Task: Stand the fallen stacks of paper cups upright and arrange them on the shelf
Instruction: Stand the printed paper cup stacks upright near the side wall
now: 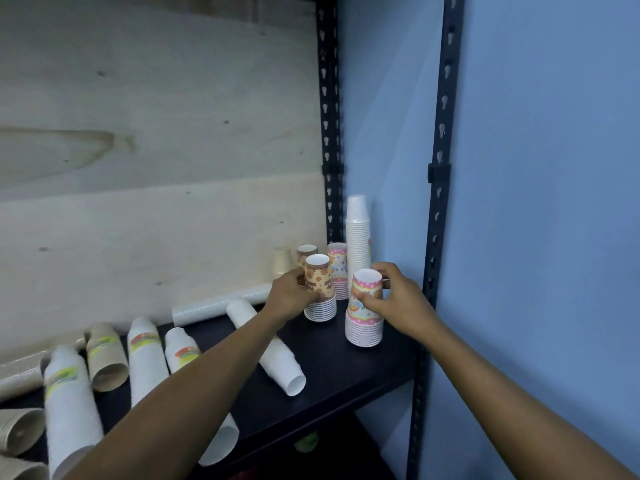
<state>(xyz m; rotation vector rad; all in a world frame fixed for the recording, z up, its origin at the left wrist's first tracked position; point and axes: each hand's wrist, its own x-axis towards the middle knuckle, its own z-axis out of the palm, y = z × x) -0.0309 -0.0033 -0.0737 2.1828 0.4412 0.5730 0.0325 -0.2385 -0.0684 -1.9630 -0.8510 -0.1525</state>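
My left hand (289,299) grips the orange stack (320,310), my right hand (394,301) the pink stack (363,329), both upright. The fallen stacks (71,407) at lower left are not yet stood up.

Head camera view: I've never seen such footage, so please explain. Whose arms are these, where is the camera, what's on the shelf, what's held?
No machine: a person wears one camera on the head, looking down at their own bare arms. The left hand grips an upright orange-patterned cup stack; the right hand grips an upright pink-patterned cup stack. Both stand on the dark shelf near a tall white stack. More stacks, like this fallen white stack, lie on their sides further left.
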